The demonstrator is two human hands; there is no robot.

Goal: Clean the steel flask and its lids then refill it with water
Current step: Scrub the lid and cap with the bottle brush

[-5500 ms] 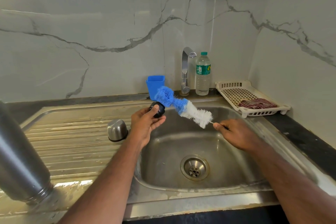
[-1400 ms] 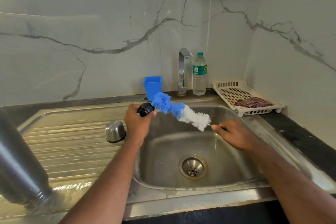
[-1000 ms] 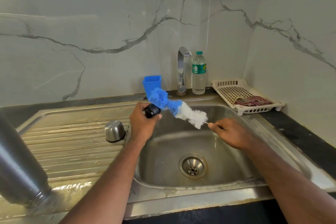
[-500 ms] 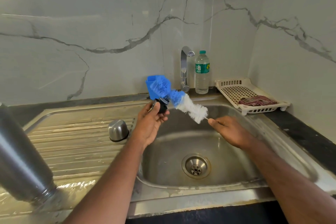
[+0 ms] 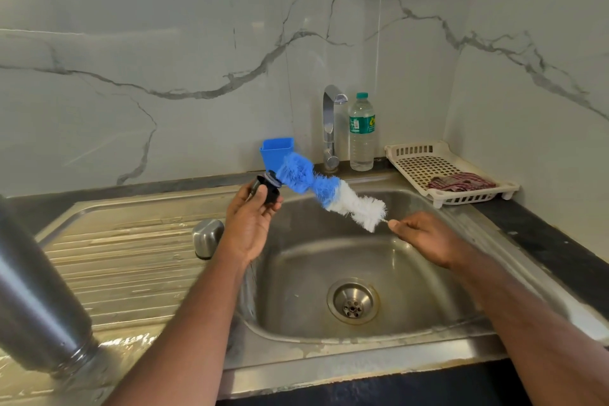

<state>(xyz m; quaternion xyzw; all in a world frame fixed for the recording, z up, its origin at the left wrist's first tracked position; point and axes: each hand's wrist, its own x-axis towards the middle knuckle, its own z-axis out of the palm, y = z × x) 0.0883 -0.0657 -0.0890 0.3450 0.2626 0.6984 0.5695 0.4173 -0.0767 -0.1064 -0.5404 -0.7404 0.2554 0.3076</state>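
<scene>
Centrally, just above the middle of the frame, the left hand (image 5: 252, 224) holds a small black lid (image 5: 266, 189), thumb across its front and fingers curled behind; most of the lid's underside is hidden by the palm, and its inner detail is hard to read. The blue end of a brush (image 5: 329, 193) touches the lid's top edge. The brush runs down to the right, blue bristles giving way to white, and its thin wire handle disappears into the right hand (image 5: 428, 239), which pinches it between thumb and curled fingers; how long the handle is cannot be told.

Both hands hang over the sink (image 5: 412, 273), whose drain (image 5: 352, 301) sits lower centre. At the far left edge the flask (image 5: 36, 313) stands mouth down and tilted on the wet drainboard (image 5: 131, 260); its upper body is cut off by the frame. A steel cap (image 5: 207, 237) rests dome up on the drainboard just left of the left wrist.

Behind, a blue cup (image 5: 275, 150) is partly covered by the brush. A tap (image 5: 329, 128) and a water bottle (image 5: 361, 133) stand beside it, and a cream tray (image 5: 421, 155) at the right holds a folded reddish cloth (image 5: 461, 181).
</scene>
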